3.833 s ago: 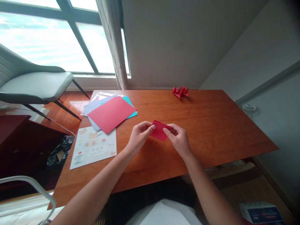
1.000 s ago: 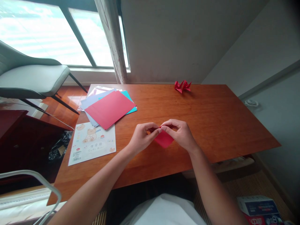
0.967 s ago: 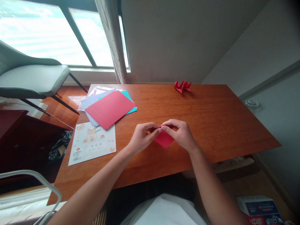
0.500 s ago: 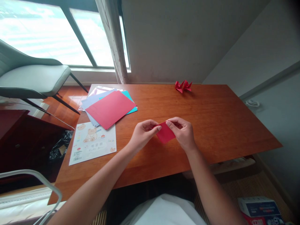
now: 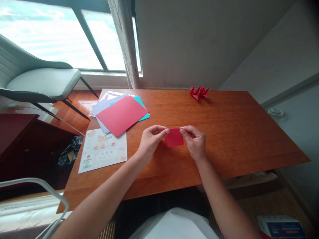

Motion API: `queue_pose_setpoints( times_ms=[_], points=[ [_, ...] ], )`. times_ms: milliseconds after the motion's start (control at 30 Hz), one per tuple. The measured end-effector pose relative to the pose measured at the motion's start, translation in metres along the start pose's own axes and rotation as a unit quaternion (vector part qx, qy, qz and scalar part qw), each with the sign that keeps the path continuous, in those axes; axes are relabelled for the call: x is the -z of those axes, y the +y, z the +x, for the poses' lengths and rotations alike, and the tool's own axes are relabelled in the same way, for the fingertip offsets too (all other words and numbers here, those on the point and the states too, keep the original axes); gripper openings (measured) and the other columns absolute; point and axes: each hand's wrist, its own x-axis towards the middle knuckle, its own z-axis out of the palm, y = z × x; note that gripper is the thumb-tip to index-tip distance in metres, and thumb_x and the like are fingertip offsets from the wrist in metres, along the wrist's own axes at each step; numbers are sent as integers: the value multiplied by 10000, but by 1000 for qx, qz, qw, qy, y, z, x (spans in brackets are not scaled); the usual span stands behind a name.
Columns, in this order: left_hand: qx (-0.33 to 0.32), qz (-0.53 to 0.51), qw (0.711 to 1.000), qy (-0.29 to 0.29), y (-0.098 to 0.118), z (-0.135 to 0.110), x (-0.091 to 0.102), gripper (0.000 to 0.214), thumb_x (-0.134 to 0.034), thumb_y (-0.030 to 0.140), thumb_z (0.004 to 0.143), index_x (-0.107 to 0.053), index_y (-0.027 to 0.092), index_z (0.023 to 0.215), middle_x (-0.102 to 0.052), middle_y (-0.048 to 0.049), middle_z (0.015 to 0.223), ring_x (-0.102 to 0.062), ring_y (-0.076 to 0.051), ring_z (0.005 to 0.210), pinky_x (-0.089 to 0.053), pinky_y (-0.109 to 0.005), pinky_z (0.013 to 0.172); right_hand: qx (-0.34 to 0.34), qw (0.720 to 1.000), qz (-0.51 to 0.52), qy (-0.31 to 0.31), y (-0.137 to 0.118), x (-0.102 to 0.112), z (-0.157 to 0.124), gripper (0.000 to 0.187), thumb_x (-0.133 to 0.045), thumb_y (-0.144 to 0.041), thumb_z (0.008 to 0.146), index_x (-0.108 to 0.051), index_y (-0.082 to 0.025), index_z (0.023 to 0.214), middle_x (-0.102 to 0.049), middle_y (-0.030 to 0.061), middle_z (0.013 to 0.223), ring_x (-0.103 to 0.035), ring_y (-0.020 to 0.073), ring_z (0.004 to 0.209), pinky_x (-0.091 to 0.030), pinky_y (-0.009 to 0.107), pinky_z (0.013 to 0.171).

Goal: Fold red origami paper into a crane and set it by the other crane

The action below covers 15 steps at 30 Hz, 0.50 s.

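Note:
A small folded piece of red paper [image 5: 174, 138] is held up over the table between my two hands, its long edges nearly level. My left hand [image 5: 153, 140] pinches its upper left corner between thumb and fingers. At the upper right corner, my right hand [image 5: 194, 140] pinches it the same way. Farther back on the table stand red origami cranes [image 5: 199, 92], close together. To the left lies a stack of coloured paper with a red sheet [image 5: 122, 115] on top, and a white printed sheet [image 5: 103, 152] with a bear drawing in front of it.
The wooden table [image 5: 239, 132] runs against the wall at the back. A grey chair [image 5: 42, 83] is by the window at left. A white curved rail [image 5: 47, 189] is near the table's front left corner. A box [image 5: 281, 227] sits low at right.
The red paper has turned from a tilted position to nearly level, with both hands still pinching it. The whole view has shifted slightly, so the table appears farther right.

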Motion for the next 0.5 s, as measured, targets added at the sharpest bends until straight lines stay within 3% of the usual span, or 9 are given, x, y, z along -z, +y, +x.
queue_pose_setpoints(
  times_ms=[500],
  points=[
    [-35,12,999,19,4,2,0,242,-830,390,716,-777,173,809,-762,-52,837,-653,-156,764,-504,-260,747,2,999,-12,34,-1,-1,-2,112,-728,-341,840,-757,-233,837,-745,18,809,-678,182,752,-526,309,712]
  ],
)
